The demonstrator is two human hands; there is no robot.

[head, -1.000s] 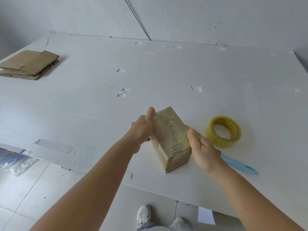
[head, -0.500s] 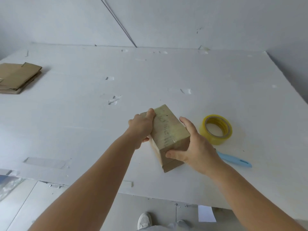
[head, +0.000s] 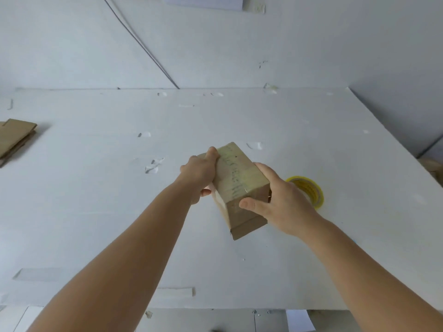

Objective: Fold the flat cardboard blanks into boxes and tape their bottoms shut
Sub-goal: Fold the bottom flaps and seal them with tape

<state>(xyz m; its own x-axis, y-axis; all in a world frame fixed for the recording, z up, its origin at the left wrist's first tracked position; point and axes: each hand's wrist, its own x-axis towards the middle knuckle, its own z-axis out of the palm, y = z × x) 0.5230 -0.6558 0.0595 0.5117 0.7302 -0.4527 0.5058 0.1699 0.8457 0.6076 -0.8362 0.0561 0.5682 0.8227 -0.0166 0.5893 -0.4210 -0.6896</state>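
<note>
Now both hands grasp the taped box (head: 236, 185): left hand (head: 200, 174) and right hand (head: 279, 200); its inside is hidden.

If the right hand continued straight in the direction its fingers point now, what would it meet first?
The right hand already grips the brown cardboard box, so it would press into that. Beyond the box lies the left hand, as far as the single view shows.

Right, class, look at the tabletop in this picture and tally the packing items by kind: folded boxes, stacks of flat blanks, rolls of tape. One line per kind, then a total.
Folded cardboard box, taped on its upper face, held by the left hand and right hand: 1
Stack of flat cardboard blanks: 1
Roll of yellow tape: 1
Total: 3
</note>
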